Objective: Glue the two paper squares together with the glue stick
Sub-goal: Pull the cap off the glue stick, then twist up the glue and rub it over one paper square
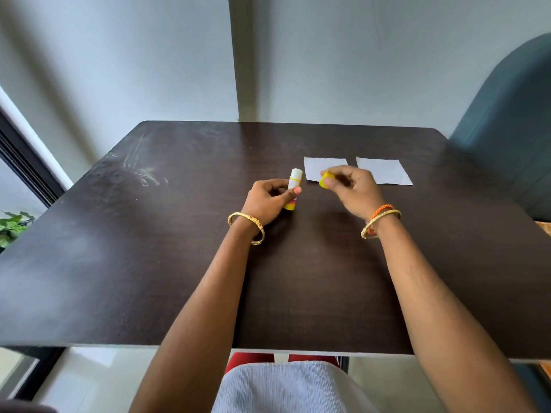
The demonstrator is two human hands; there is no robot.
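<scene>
My left hand grips an uncapped glue stick, upright and tilted slightly, its white glue tip showing at the top and its yellow base below my fingers. Its yellow cap is pinched in the fingertips of my right hand, a short way to the right of the stick. Two white paper squares lie flat side by side on the dark table. The left paper square is partly hidden behind my right hand and the cap. The right paper square lies apart from it, just beyond my right hand.
A teal chair back stands at the table's right side. A grey wall with a pale pillar rises behind the far edge. A window frame and green leaves are at the left. Faint scratch marks mark the table's back left.
</scene>
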